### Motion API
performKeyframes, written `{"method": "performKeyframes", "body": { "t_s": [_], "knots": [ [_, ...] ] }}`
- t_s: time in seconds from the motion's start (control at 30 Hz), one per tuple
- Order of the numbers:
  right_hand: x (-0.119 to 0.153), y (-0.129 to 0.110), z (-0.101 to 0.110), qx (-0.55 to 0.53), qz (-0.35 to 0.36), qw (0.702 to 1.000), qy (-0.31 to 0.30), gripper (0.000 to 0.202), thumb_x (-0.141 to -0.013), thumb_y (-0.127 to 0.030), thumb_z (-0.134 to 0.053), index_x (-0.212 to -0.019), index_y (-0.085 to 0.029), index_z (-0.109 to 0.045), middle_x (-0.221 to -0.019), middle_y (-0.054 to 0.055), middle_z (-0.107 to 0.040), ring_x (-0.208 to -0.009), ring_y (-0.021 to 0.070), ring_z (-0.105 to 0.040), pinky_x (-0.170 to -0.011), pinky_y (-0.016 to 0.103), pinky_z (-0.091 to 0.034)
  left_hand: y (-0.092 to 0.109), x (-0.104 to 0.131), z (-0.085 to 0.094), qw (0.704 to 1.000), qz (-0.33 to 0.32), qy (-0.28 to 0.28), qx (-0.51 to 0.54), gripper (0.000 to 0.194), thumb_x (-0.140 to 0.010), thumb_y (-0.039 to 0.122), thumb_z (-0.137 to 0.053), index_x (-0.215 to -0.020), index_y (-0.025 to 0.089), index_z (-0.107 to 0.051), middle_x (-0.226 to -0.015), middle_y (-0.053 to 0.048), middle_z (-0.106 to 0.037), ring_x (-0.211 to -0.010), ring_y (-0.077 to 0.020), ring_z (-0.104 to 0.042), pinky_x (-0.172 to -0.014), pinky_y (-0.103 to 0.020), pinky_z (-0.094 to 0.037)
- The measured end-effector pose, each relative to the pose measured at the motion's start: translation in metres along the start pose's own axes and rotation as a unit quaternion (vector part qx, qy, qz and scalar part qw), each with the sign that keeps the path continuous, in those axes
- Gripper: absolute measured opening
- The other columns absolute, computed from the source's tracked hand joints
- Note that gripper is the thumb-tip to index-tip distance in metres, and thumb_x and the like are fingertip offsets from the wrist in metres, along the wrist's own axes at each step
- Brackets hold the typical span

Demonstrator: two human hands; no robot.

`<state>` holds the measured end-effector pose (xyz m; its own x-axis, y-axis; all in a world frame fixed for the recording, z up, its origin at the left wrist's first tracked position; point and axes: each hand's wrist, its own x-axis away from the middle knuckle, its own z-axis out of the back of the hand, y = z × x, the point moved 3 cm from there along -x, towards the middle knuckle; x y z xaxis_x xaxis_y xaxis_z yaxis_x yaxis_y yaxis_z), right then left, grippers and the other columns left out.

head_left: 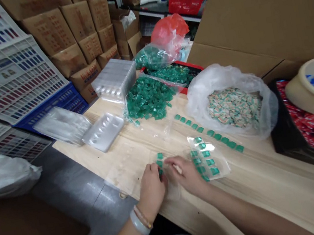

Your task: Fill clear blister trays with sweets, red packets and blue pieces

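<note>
My left hand [152, 185], with its fingers curled, closes on a small green translucent piece [161, 171] at the near edge of the table. Another green piece [159, 156] lies just beyond its fingertips. Facing it from the right, my right hand [187, 175] has its thumb and fingers drawn together; what they pinch, if anything, is too small to make out. Under and between both hands lies a clear plastic sheet [173, 189]. Right of my right hand, a clear blister sheet [222, 166] holds several green pieces in rows.
A row of green pieces [217, 136] crosses the wooden table [265, 179]. Behind are a green heap [150, 98], a bag of small chips [234, 108] and a red-rimmed tray [184, 90]. Clear trays [103, 133] stand left; a black bin [282, 140] stands right.
</note>
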<state>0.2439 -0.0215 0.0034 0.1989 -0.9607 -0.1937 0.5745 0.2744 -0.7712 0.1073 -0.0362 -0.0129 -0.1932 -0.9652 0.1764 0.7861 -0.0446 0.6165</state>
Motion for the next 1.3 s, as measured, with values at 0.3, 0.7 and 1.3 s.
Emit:
{"method": "performKeyframes", "body": {
  "t_s": [0.3, 0.7, 1.3],
  "knots": [
    [-0.182, 0.020, -0.020, 0.302, 0.100, 0.937, -0.142, 0.025, -0.084, -0.011, -0.038, -0.095, -0.015, -0.059, -0.099, 0.010, -0.056, -0.096, 0.0197, -0.050, -0.081, 0.031, -0.042, 0.011, -0.117, 0.076, 0.975, -0.110, 0.143, -0.133, 0.022, -0.080, 0.016, -0.041, -0.093, 0.015, -0.059, -0.092, -0.012, -0.059, -0.092, -0.0244, -0.052, -0.082, -0.036, -0.038],
    [-0.188, 0.051, -0.015, 0.085, -0.086, 0.987, -0.104, 0.015, -0.078, -0.012, -0.048, -0.089, -0.015, -0.057, -0.084, 0.006, -0.057, -0.074, 0.0145, -0.055, -0.068, 0.028, -0.045, -0.026, -0.164, 0.094, 0.963, -0.042, 0.163, 0.209, 0.030, -0.074, 0.021, -0.053, -0.102, 0.018, -0.061, -0.092, -0.007, -0.064, -0.080, -0.0183, -0.056, -0.076, -0.031, -0.041],
    [0.004, 0.015, -0.009, -0.279, -0.239, 0.928, -0.066, 0.020, -0.071, -0.036, -0.060, -0.080, -0.018, -0.055, -0.063, -0.001, -0.054, -0.054, 0.0103, -0.049, -0.052, 0.025, -0.042, -0.031, 0.018, 0.039, 0.787, 0.193, -0.014, 0.586, 0.032, -0.064, 0.020, -0.060, -0.094, 0.012, -0.060, -0.083, -0.005, -0.066, -0.058, -0.0083, -0.054, -0.054, -0.021, -0.040]
  ]
}}
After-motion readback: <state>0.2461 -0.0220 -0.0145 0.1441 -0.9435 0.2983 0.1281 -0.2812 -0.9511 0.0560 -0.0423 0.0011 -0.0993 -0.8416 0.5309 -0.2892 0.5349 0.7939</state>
